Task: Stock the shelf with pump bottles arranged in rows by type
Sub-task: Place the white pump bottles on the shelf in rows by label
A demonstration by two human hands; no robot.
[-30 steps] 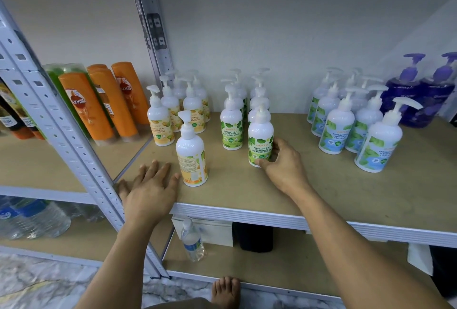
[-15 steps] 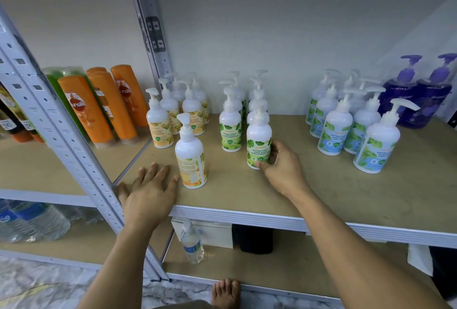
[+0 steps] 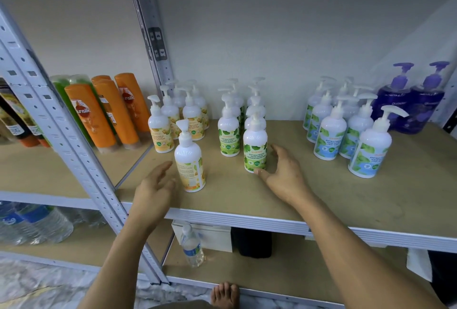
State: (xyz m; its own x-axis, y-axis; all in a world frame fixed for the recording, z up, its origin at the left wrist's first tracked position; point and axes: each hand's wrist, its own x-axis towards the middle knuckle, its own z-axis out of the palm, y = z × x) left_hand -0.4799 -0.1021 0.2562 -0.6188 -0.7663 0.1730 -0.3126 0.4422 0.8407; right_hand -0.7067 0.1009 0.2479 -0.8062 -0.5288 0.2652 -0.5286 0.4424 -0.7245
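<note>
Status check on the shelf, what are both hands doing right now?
Left hand open beside the yellow-label white pump bottle, not gripping. Right hand open against the front green-label white pump bottle. Nothing in the way.

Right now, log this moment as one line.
left hand: open, beside yellow-label pump bottle | right hand: open, thumb at front green-label pump bottle | both bottles upright

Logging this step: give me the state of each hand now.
Left hand: open, holding nothing, beside the yellow bottle.
Right hand: open, thumb touching the green bottle.
</note>
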